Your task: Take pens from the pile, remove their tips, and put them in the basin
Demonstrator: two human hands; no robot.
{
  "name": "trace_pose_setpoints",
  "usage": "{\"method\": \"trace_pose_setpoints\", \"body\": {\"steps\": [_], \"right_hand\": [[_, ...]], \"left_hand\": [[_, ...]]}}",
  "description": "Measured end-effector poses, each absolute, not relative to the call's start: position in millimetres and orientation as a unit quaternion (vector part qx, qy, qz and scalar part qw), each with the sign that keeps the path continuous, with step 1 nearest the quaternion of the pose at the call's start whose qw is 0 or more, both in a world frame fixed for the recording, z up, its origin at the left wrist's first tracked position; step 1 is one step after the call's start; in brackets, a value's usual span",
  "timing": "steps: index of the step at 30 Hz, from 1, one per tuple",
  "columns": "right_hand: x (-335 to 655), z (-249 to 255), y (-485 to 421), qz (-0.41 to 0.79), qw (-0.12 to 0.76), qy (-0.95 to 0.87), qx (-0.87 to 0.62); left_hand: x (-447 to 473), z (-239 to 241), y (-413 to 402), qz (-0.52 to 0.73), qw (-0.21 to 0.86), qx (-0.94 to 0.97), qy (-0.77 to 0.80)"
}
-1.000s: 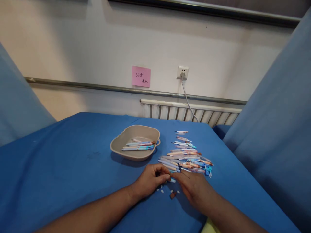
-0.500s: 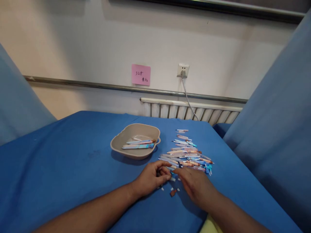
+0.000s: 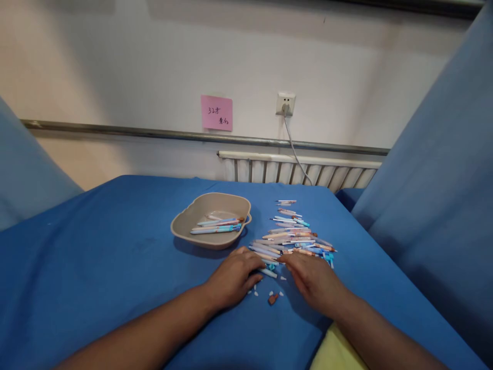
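My left hand (image 3: 233,275) lies on the blue bench (image 3: 96,267), its fingers curled down at the near edge of the pile of pens (image 3: 292,239); a white pen piece (image 3: 267,273) sticks out from under them toward the right, but I cannot tell if the fingers really pinch it or only cover it; my right hand (image 3: 314,277) lies flat beside it, fingers stretched and loose, the tips touching the nearest pens of the pile and holding nothing that I can see.

Between the two hands, close to me, some small white caps (image 3: 282,293) and one brown cap (image 3: 273,298) are scattered on the cloth; behind the left hand stands a beige tray (image 3: 188,226) with a few pens inside, just beside the pile; nothing stands between my hands and the tray.

On the wall there is a pink note (image 3: 216,112), a socket (image 3: 285,104) with a cable, and a radiator (image 3: 296,172) below.

Compared with a second ago, both hands have moved a little forward, nearer to the pile; the left fingers, which were pinched together with the right ones, are now lower on the cloth; the tray and caps did not move.
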State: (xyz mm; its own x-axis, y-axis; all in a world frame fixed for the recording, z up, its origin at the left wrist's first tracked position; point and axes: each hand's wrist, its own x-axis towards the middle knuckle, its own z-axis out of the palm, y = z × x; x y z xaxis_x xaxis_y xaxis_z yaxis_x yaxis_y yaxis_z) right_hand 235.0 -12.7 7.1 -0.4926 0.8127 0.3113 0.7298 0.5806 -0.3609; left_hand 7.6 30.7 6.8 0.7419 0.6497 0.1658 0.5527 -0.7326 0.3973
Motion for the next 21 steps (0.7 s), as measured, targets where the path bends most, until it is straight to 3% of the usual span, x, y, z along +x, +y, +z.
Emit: {"method": "trace_pose_setpoints", "body": {"steps": [4,21], "right_hand": [[239,11,-13,0.094,0.204,-0.858,-0.462],[247,18,-13,0.147,0.21,-0.863,-0.436]], "left_hand": [[7,7,31,0.138,0.145,0.916,0.347],[6,6,32,0.187,0.251,0.858,0.408]]}}
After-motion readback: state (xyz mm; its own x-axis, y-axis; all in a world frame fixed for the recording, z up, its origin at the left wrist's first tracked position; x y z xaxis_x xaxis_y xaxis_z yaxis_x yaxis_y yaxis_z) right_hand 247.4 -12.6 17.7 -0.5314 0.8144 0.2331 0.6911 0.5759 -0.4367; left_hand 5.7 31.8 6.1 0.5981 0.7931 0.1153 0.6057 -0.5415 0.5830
